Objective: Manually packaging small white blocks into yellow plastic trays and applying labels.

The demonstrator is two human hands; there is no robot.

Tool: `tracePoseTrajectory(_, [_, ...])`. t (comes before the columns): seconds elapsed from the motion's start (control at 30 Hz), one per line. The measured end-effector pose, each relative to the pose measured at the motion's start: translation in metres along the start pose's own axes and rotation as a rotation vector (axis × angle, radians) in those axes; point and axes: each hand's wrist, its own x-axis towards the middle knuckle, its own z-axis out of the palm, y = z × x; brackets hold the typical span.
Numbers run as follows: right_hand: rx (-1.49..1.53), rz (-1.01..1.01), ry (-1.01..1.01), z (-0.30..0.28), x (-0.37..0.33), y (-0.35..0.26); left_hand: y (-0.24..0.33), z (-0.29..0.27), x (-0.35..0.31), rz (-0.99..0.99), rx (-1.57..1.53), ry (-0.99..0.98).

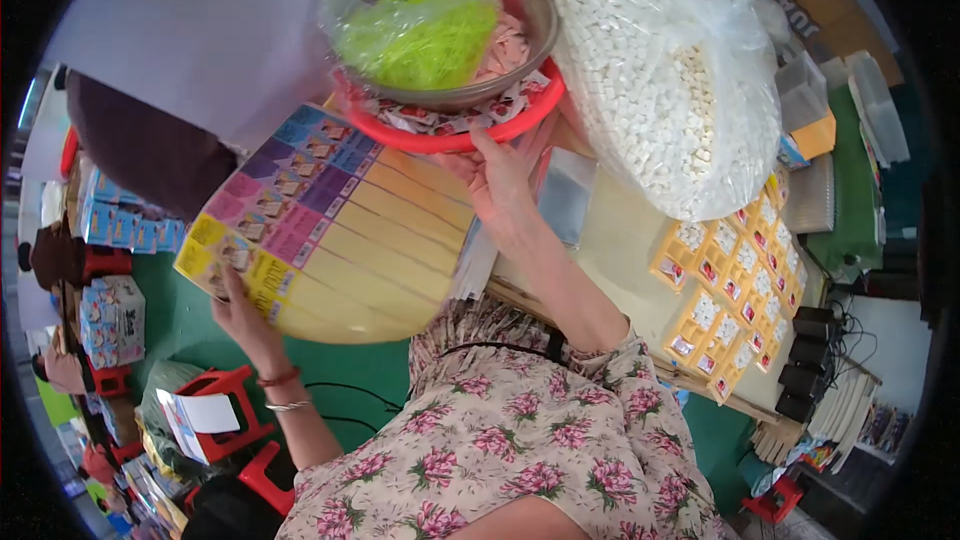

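My left hand (245,315) is at the left end of a large printed card sheet (310,195), its fingers closed over the yellow corner. The sheet has yellow, pink, purple and blue printed sections, and a plain yellow area with thin lines stretches toward my waist. My right hand (490,180) is closed at the near rim of a red plastic basin (405,137). Red-and-white packets lie in that basin, under a metal bowl (545,25). In the bowl are a clear bag of bright green pieces (420,40) and some pink pieces (505,50).
A big clear bag of small white pieces (650,70) stands right of the basin. Several yellow compartment trays (725,290) hold white pieces and small packets. Clear plastic sleeves (566,195) lie by my right forearm. Red stools (240,405) stand at lower left; a dark-clothed person's arm (150,145) reaches in.
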Motion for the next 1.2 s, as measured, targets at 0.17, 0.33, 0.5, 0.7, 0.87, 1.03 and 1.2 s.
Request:
tracePoseTrajectory(0.17, [0.036,-0.009,0.047,0.003,0.000,0.000,-0.028,0.006,-0.069,0.081,0.070,0.197])
tracePoseTrajectory(0.33, [-0.034,-0.007,0.027,0.009,-0.004,0.002,-0.052,0.013,-0.132,-0.114,-0.173,0.214])
tracePoseTrajectory(0.5, [-0.059,-0.006,0.038,0.000,-0.002,0.005,-0.030,-0.018,-0.110,-0.636,-0.734,-0.430])
tracePoseTrajectory(0.7, [-0.039,0.007,0.056,-0.004,-0.003,0.004,-0.080,-0.091,0.005,-0.821,-0.870,-0.816])
tracePoseTrajectory(0.87, [-0.032,0.003,0.055,-0.003,-0.004,0.007,-0.142,-0.062,0.092,-0.833,-0.715,-0.802])
tracePoseTrajectory(1.03, [-0.047,0.001,0.082,-0.002,-0.002,0.007,-0.103,0.007,0.133,-1.108,-0.373,-0.859])
tracePoseTrajectory(1.2, [-0.081,0.019,0.114,0.009,-0.007,0.002,-0.056,0.047,0.088,-0.969,-0.009,-0.954])
